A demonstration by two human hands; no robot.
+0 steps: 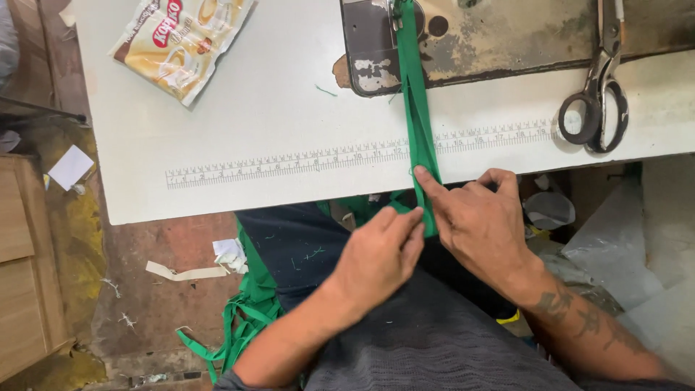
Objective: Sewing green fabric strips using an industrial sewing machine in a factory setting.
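White surface front edge runs across just above my hands; both hands sit off it, over my lap. Open room on the surface left of the green fabric strip, between it and the snack packet at the far left corner. Right of the strip, bare patch up to the scissors. A printed ruler scale runs along the front edge and passes under the strip. Sewing machine bed, worn metal, takes the top centre to the right.

Counts: one green strip on the surface, one packet, one pair of scissors, one ruler scale, one machine bed. Loose green strips in a pile on the floor to my left, number can't tell. A few paper and tape scraps on the floor, one white paper square by the wooden cabinet.

Strip runs from the needle area of the machine straight down over the surface edge to my hands.

Left hand: fingers curled, fingertips pinching the strip's lower end just below the surface edge.

Right hand: index finger stretched out and pressing on the strip right at the surface edge, other fingers bent loosely, thumb hidden, so whether it grips or only presses I can't tell. The two hands sit just beside each other, fingertips nearly touching at the strip.
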